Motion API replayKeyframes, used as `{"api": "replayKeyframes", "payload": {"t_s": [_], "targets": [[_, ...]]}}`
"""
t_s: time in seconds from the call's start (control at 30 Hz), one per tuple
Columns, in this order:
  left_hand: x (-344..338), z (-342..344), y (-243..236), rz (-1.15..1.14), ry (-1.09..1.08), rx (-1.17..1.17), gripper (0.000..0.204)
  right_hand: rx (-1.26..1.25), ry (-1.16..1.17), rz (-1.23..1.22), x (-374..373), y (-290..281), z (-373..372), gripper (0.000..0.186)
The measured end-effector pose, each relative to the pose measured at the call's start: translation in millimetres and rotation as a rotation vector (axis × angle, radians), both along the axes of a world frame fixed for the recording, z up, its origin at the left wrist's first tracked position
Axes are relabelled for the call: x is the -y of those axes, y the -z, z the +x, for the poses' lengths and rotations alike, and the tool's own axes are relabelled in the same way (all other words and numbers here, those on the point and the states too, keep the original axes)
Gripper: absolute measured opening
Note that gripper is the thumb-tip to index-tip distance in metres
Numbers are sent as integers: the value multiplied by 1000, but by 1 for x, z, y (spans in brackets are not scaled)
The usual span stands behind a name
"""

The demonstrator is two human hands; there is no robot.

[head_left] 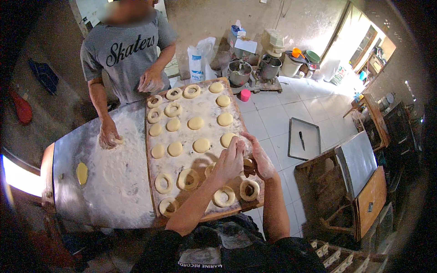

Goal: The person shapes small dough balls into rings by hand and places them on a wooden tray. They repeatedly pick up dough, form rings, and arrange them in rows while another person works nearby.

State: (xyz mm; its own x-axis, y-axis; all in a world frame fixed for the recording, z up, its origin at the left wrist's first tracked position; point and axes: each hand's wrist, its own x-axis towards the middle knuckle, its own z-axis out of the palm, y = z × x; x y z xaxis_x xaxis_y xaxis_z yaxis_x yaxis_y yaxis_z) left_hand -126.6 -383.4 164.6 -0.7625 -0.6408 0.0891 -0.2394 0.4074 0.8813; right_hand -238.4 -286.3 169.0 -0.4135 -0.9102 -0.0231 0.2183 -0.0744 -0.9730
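My left hand point(231, 160) and my right hand point(260, 158), both floury, meet above the right side of a flour-dusted wooden board point(207, 157). Their fingers are closed together, and whatever lies between them is hidden. Just left of the fingers sits a flat dough round point(227, 139). Several more rounds, such as one dough disc point(201, 145), fill the middle and far right of the board. Dough rings lie along its far left corner and near side, among them a dough ring point(249, 190) below my right hand. My left forearm covers part of the near rows.
A co-worker in a grey shirt point(129, 54) stands across the metal table point(73, 150), one hand point(109, 135) at a small dough piece in flour. A dough scrap point(82, 173) lies left. Mixing pots point(240, 73) stand behind; a tray point(304, 154) with a knife lies on the floor.
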Motion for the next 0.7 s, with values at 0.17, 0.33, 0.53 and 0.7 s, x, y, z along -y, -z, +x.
{"api": "replayKeyframes", "payload": {"t_s": [0.17,0.33,0.53,0.7], "targets": [[8,-21,22,-444,-92,263,50,-304,231,549,10,35,-29,84],[7,-6,29,-584,-10,573,71,-661,135,801,-5,67,-34,104],[12,7,27,-507,-39,611,71,-937,218,734,-11,62,-16,92],[82,35,36,-616,-389,617,59,-1007,204,717,34,80,-27,50]]}}
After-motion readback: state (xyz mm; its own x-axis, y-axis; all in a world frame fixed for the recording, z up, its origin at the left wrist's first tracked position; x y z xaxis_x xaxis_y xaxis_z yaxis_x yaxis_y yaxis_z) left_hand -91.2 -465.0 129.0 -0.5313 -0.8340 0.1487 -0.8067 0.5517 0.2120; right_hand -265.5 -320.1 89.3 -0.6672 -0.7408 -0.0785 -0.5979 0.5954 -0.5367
